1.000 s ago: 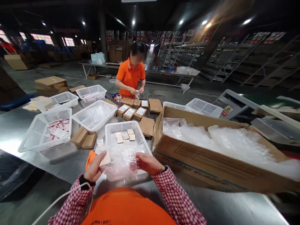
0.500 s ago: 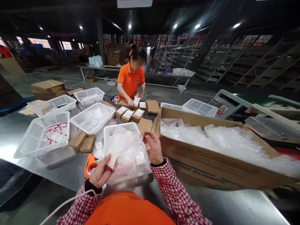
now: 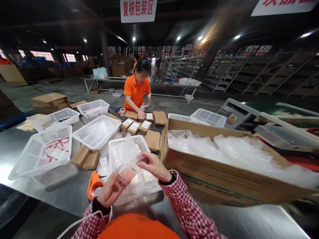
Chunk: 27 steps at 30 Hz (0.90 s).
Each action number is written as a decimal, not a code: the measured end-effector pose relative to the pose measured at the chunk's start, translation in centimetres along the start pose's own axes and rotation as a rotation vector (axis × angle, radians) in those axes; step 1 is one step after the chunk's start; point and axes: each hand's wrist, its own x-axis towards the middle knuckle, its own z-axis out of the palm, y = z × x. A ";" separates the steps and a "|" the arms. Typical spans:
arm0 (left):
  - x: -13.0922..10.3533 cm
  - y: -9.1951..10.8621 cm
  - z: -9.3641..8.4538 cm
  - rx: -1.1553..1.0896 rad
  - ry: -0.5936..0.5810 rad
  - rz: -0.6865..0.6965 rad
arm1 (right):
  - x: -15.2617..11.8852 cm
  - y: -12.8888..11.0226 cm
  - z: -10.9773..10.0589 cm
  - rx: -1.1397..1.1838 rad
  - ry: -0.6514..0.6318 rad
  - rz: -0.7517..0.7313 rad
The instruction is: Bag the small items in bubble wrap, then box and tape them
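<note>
Head: shiny worktable (image 3: 224, 222), dim shelves (image 3: 189, 68).

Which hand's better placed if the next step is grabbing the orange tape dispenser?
Probably the left hand: the orange tape dispenser lies close beside it, on its outer side. The right hand would have to cross past it. Both hands are on clear bubble wrap, so neither is free.

The shiny metal surface (image 3: 63, 193) carried white perforated baskets (image 3: 31, 149), a long cardboard box (image 3: 196, 166), an orange tape dispenser (image 3: 92, 181) and labelled brown cartons (image 3: 134, 126).
</note>
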 end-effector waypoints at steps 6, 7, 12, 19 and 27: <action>0.0 -0.8 0.9 0.005 -0.035 -0.065 | 0.2 1.8 0.9 0.419 0.207 0.058; 0.0 -0.9 1.2 0.004 -0.006 -0.039 | 0.0 2.6 1.4 0.517 0.215 0.071; 0.6 -1.1 2.0 0.003 0.039 0.075 | -1.5 6.1 3.7 0.389 0.073 0.108; 0.6 1.2 1.5 -0.149 0.190 0.073 | -1.8 8.0 3.7 0.391 0.318 0.142; 0.4 1.6 2.9 -0.225 0.186 0.079 | -2.7 9.0 4.3 0.189 0.356 0.060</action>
